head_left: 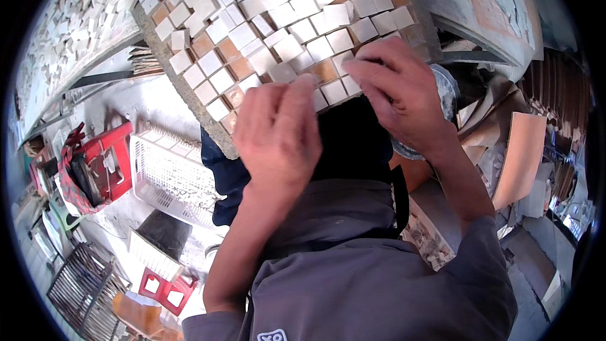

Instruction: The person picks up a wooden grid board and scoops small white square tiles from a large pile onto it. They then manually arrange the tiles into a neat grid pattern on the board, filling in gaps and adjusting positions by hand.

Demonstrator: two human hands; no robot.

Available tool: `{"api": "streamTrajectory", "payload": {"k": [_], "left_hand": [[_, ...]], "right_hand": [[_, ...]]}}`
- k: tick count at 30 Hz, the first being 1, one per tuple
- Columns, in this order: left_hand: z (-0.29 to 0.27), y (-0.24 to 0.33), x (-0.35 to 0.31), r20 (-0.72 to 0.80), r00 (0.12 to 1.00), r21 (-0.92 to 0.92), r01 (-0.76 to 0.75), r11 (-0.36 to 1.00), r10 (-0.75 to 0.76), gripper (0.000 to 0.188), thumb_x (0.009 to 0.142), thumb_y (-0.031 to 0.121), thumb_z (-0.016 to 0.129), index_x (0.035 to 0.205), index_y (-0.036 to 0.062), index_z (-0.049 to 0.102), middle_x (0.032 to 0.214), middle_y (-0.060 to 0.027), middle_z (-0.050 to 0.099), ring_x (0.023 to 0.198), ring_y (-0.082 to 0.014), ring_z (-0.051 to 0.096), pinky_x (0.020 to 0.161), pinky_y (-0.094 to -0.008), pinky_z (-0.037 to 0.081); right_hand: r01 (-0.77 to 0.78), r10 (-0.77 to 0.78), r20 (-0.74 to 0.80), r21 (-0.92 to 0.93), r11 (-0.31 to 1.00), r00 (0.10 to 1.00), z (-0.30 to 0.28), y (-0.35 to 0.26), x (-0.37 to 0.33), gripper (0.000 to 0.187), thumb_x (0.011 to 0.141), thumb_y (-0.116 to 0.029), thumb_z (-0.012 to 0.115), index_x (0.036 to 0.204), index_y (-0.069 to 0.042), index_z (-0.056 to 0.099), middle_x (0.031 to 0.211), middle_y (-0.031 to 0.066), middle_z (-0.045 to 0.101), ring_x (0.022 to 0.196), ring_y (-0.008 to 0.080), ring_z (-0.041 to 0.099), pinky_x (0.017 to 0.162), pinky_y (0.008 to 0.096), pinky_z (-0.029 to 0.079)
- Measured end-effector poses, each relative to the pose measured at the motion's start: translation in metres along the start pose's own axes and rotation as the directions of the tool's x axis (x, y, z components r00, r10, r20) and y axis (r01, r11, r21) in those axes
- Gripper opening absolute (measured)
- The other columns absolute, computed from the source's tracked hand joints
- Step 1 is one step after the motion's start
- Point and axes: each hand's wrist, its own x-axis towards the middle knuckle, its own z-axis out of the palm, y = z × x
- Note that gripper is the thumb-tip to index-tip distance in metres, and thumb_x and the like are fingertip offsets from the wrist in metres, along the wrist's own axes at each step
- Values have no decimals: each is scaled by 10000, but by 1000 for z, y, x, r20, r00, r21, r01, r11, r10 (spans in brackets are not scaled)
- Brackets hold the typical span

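Note:
A board with a rough grey edge lies before me, covered with small square tiles, mostly white with some tan ones. Several white tiles sit loose or tilted on top of the others. My left hand rests over the near edge with its fingers curled down; the fingertips are partly hidden, so whatever they hold cannot be seen. Just right of it, my right hand hovers at the near edge, thumb and fingers bent but apart. Its fingertips are close to a white tile, and no tile shows between them.
Loose white tiles cover a table at the far left. Broken pale pieces lie on another surface at the far right. Below left stand a white plastic basket and a red stool. A round tub is beside my right wrist.

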Motion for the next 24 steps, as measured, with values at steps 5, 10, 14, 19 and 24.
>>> {"api": "streamTrajectory", "payload": {"k": [5,10,14,19,24], "left_hand": [[-16,-20,3,-27,978,48,208,977,-207,265,857,1,789,1113,57,750,921,-120,675,804,-304,655,709,-406,538],[-23,-26,0,-26,967,30,255,966,-255,262,859,-2,786,1112,57,750,939,-125,672,810,-298,657,709,-394,536],[-29,-33,-9,-29,963,21,270,963,-269,243,862,-2,783,1098,51,755,935,-124,671,806,-292,657,705,-390,535],[-34,-37,-15,-14,958,8,287,958,-287,246,858,-18,773,1095,44,757,932,-114,671,805,-288,652,696,-386,530],[-25,-33,-18,-63,983,-24,173,985,-174,278,829,-36,770,1095,42,754,917,-99,659,789,-280,637,683,-384,523]], "right_hand": [[-2,4,-80,31,1000,997,14,-11,19,219,851,-45,775,1064,-35,728,976,90,643,906,306,628,786,407,529],[-21,21,-3,-132,991,1000,41,-17,38,350,833,-114,817,1159,-46,709,1076,93,623,1019,307,602,857,413,522],[-27,24,-32,-101,995,999,42,-12,37,361,806,-67,846,1149,-42,737,1085,89,653,947,282,619,805,379,529],[-36,36,-41,10,999,998,22,-13,32,349,777,-33,865,1108,-46,754,1025,79,656,916,264,620,768,352,524],[12,-8,107,-38,999,994,17,-22,18,386,754,-18,873,1119,-48,752,990,81,653,893,265,613,748,355,514]]}}
